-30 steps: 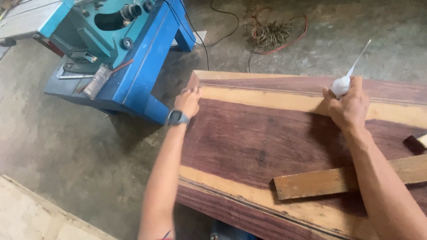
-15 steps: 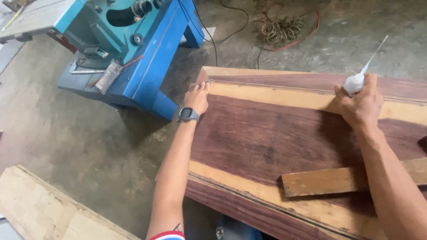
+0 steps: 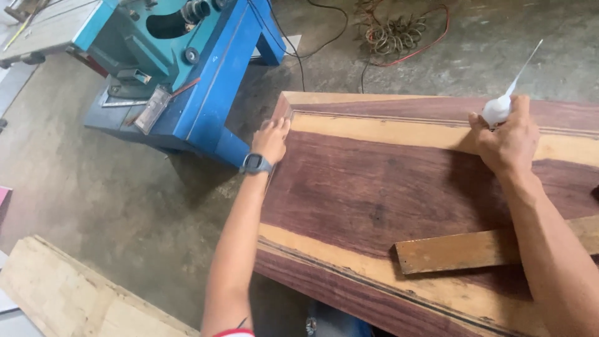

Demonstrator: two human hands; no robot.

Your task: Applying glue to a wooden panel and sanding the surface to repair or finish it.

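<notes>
A wide dark reddish wooden slab (image 3: 380,200) with pale yellow bands along its edges lies in front of me. My left hand (image 3: 272,138), a dark watch on its wrist, rests flat on the slab's left end near the far corner. My right hand (image 3: 508,142) is closed around a small white bottle (image 3: 499,110) with a long thin nozzle pointing up and to the right, held over the far pale band. A short light-brown wood strip (image 3: 474,249) lies on the slab under my right forearm.
A blue and teal woodworking machine (image 3: 187,75) stands on the concrete floor to the left of the slab. Coiled red and black cables (image 3: 396,31) lie on the floor beyond it. A pale plank (image 3: 68,293) lies at the lower left.
The view has shifted, so the slab and machine sit further right and lower in frame. Both hands keep their places on the slab; the bottle stays in my right hand.
</notes>
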